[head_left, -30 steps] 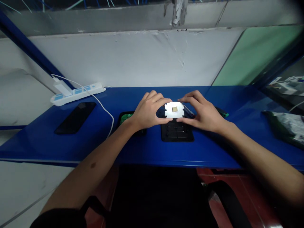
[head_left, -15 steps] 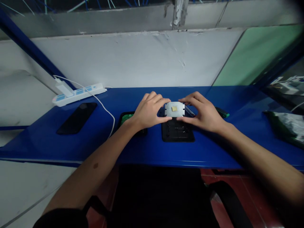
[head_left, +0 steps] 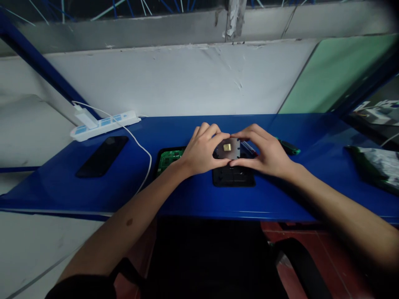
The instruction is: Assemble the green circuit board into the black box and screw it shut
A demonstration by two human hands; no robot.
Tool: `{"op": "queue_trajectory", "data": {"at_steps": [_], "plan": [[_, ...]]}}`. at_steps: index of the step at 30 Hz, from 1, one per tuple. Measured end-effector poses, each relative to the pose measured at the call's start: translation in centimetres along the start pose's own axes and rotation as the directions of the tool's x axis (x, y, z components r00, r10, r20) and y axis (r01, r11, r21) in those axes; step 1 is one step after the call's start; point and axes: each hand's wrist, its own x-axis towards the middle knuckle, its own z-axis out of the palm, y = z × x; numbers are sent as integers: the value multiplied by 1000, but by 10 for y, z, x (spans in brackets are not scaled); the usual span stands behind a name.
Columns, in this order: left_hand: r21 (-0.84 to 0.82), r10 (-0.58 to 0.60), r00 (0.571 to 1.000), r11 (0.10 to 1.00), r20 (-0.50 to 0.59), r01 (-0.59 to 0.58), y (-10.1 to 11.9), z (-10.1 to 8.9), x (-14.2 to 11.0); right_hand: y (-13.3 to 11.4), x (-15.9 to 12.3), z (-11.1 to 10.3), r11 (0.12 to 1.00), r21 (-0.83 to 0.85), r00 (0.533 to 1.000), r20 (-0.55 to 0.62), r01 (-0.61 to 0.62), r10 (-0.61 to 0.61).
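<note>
A thin metal plate with notched edges and a small yellowish square pad in its middle is held between both hands. My left hand pinches its left side, thumb below and fingers above. On the right side, my right hand grips the edges in the same way. Directly beneath the plate lies a black plastic cover, partly hidden by it. A green circuit board in a black casing sits left of the cover, partly behind my left hand and forearm.
A black phone and a white power strip with a plugged-in charger and cable lie on the left of the blue table. A green-and-black tool rests beyond my right hand. A silvery-green bag is at the far right.
The metal plate has tilted and looks darker now, and has come slightly lower. My left hand has shifted a little right, uncovering more of the circuit board.
</note>
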Motion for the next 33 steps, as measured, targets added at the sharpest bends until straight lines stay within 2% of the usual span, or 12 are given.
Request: {"op": "queue_trajectory", "data": {"at_steps": [5, 9, 13, 18, 26, 33], "plan": [[-220, -99, 991, 972, -89, 77, 0, 3, 1, 5, 0, 4, 992, 76, 994, 57, -102, 97], [-350, -149, 988, 928, -37, 127, 5, 3, 1, 4, -1, 11, 979, 145, 987, 86, -146, 135], [-407, -125, 992, 906, -1, 114, 7, 1, 1, 3, -1, 14, 964, 230, 990, 71, -136, 122], [-318, -93, 995, 945, -38, 76, -1, -6, 1, 10, -3, 12, 984, 115, 991, 43, -134, 130], [-145, -104, 994, 983, 41, 109, -15, -6, -1, 22, -4, 8, 983, -52, 981, 68, -176, 179], [-42, -137, 986, 989, 100, 142, -21, 2, -3, 23, -5, 6, 977, -63, 973, 103, -203, 209]]}}
